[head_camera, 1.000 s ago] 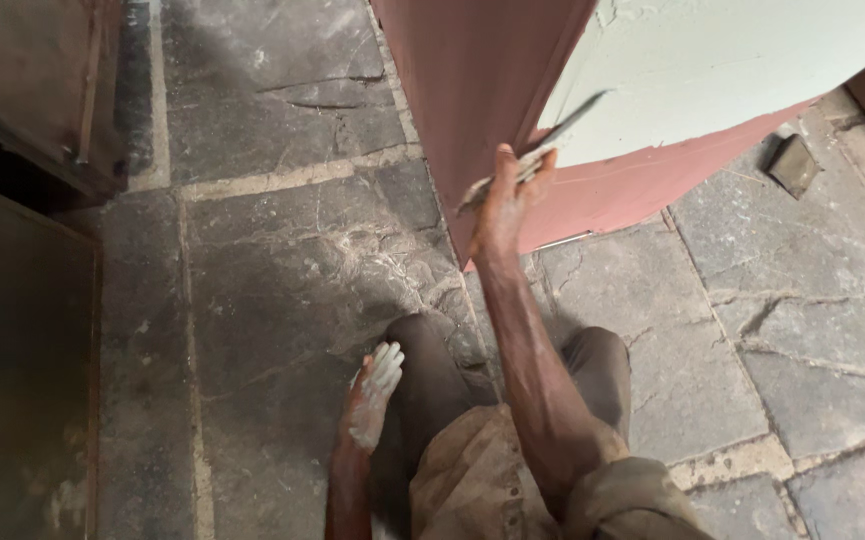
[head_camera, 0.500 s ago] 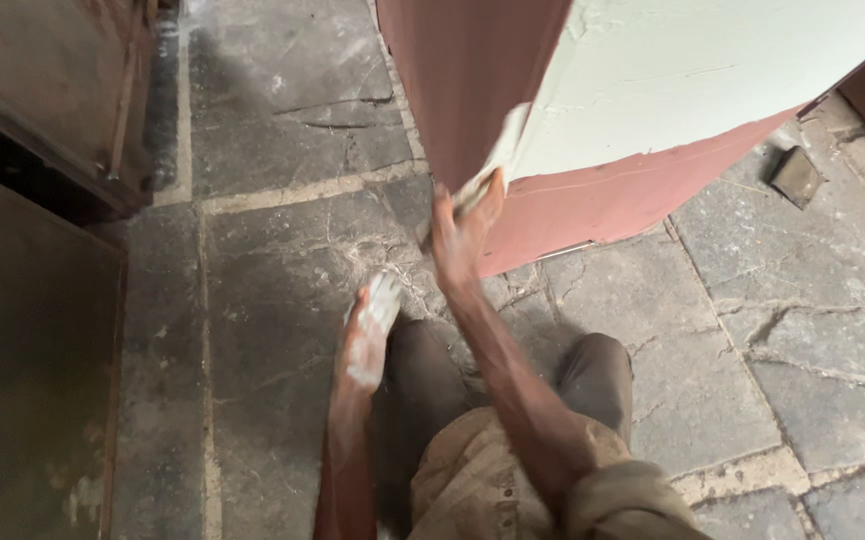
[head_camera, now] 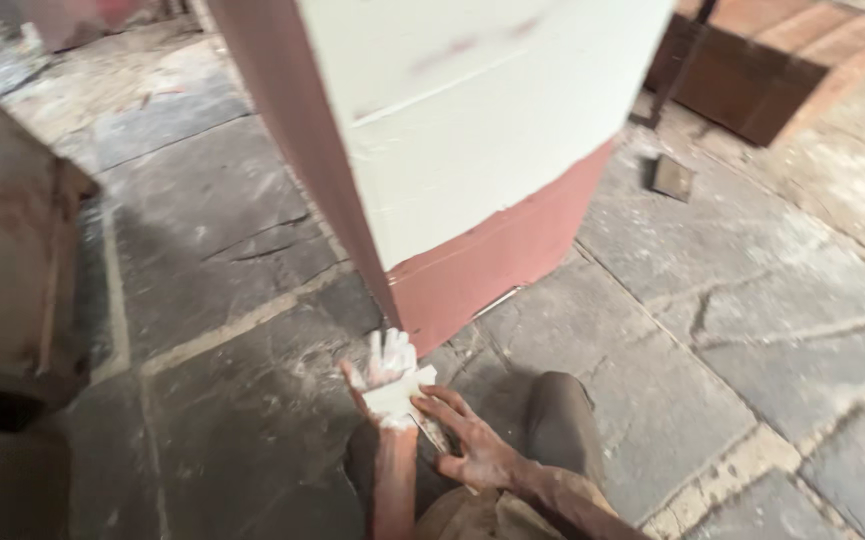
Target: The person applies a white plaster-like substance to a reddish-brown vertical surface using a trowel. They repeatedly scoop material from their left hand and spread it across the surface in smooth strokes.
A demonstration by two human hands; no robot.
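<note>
Where the hands meet: while the person crouches, the left hand point(head_camera: 384, 372), caked in white putty, lies palm-up just below the pillar's corner.
Left hand: spread flat, carrying a white lump of putty point(head_camera: 399, 397).
Right hand point(head_camera: 470, 442): fingers curled on a thin blade scraper point(head_camera: 432, 430), its tip touching the lump.
Pillar: cream-and-red painted square column point(head_camera: 472, 150) on grey stone floor point(head_camera: 202, 260).
Risk: putty may slide off the tilted palm onto the floor, judging by its loose seat.
</note>
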